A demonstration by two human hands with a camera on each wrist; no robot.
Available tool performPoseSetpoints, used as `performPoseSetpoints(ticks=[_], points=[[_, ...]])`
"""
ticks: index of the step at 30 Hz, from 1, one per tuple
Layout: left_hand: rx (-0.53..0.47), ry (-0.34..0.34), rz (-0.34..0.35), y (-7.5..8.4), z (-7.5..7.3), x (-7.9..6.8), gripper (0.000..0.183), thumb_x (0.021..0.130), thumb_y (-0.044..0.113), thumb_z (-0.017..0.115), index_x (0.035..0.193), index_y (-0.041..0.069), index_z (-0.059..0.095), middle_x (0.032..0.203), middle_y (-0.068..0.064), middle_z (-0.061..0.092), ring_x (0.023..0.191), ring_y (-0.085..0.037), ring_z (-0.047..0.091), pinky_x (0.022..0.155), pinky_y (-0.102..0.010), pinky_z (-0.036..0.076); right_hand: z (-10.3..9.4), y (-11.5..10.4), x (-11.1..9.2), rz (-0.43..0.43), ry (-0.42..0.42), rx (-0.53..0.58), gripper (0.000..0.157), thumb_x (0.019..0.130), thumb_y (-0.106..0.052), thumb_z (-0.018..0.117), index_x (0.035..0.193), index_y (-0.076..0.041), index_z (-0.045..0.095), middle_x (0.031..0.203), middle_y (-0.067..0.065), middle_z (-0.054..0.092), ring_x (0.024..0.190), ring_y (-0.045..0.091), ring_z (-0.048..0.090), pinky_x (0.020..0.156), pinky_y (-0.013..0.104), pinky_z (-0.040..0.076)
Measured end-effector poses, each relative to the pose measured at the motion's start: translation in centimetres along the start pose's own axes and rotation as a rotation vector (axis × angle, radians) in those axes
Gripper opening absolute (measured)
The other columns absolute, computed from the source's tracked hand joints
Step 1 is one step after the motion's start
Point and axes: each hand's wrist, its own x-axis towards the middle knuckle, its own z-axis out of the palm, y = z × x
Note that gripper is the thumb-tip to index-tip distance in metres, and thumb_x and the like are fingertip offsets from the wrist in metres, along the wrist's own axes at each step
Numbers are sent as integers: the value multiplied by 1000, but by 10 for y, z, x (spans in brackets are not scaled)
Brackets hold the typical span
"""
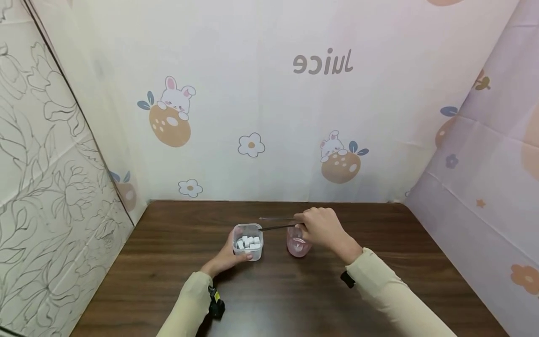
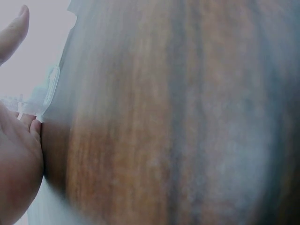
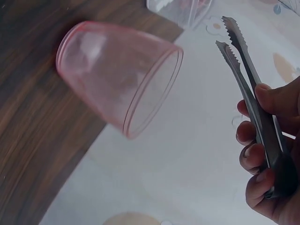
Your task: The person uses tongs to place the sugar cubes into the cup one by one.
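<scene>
A clear, square plastic container (image 1: 258,254) holding several small white cubes (image 1: 249,242) stands on the table. My left hand (image 1: 225,256) grips its left side, thumb at the front wall; the left wrist view shows that thumb (image 2: 13,35) against the bright plastic. In my right hand (image 1: 322,228) is a pair of dark metal tongs (image 3: 268,136) with serrated tips, which are apart with nothing between them. The tongs point left, toward the container's rim. A pink see-through cup (image 3: 108,70) stands upright below the right hand, which partly covers it in the head view.
The dark wood-grain table (image 1: 269,299) meets a printed cloth backdrop (image 1: 269,178) at its back edge. More patterned cloth hangs at left and right. A black camera strap (image 1: 215,302) is on the left wrist.
</scene>
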Motion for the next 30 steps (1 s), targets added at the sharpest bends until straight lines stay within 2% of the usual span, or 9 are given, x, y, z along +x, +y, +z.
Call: performPoseSetpoints(ticks=[7, 12, 16, 20, 30], points=[[19, -5, 16, 1, -1, 9, 97, 75, 5, 78, 146, -1, 14, 148, -25, 25, 134, -38, 26, 108, -50, 18, 7, -8, 15, 5, -47, -5, 15, 78, -18, 72, 92, -20, 77, 76, -2, 69, 45, 8, 37, 37, 25, 28], [42, -24, -3, -2, 0, 10, 97, 76, 5, 78, 147, 0, 12, 148, -25, 24, 134, -37, 26, 108, -49, 18, 15, -16, 21, -1, -90, -2, 7, 80, -19, 72, 86, -20, 76, 67, -3, 64, 44, 9, 36, 38, 27, 30], [29, -13, -6, -6, 1, 8, 98, 75, 3, 78, 147, 0, 11, 147, -25, 25, 133, -37, 27, 108, -50, 19, 23, -25, 25, -11, -114, 15, 3, 80, -18, 72, 78, -18, 74, 59, -4, 57, 45, 9, 35, 38, 27, 30], [7, -7, 11, -6, 1, 5, 98, 75, 1, 77, 147, -1, 12, 147, -26, 25, 133, -38, 26, 108, -51, 18, 30, -33, 28, -33, -107, 6, 6, 79, -17, 74, 73, -17, 72, 56, -4, 54, 45, 9, 36, 38, 29, 33], [59, -7, -9, -2, 2, 0, 99, 76, 5, 78, 147, -1, 10, 147, -27, 24, 133, -38, 26, 107, -51, 19, 44, -42, 39, -87, -74, -40, 26, 73, -15, 76, 58, -20, 56, 52, -6, 47, 45, 9, 37, 39, 29, 35]])
